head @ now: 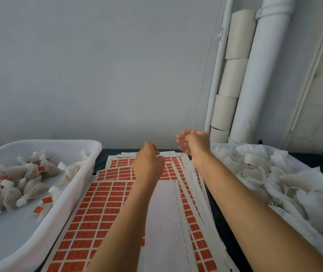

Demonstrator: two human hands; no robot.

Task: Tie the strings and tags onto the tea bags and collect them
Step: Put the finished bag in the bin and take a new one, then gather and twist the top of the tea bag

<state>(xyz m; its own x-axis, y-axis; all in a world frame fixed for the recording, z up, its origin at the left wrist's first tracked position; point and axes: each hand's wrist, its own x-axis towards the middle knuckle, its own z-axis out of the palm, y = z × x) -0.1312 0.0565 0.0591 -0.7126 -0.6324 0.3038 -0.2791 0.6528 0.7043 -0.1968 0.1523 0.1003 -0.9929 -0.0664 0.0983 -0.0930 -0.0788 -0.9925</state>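
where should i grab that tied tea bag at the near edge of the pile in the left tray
Pinch the tied tea bag at its knotted white neck, coming from above on the near side. The neck is the narrow, bunched part and points toward bare tray floor, so fingers fit there without disturbing neighbouring bags.

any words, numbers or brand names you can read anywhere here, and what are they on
None can be read.
Red tags on the tag sheets: any print is too blurred to make out.
Red tags on the tied tea bags in the white tub: too small and blurred to read.
Untied tea bags on the right: no print shows.
Wall, cardboard tubes and pipe: no label or sign shows.
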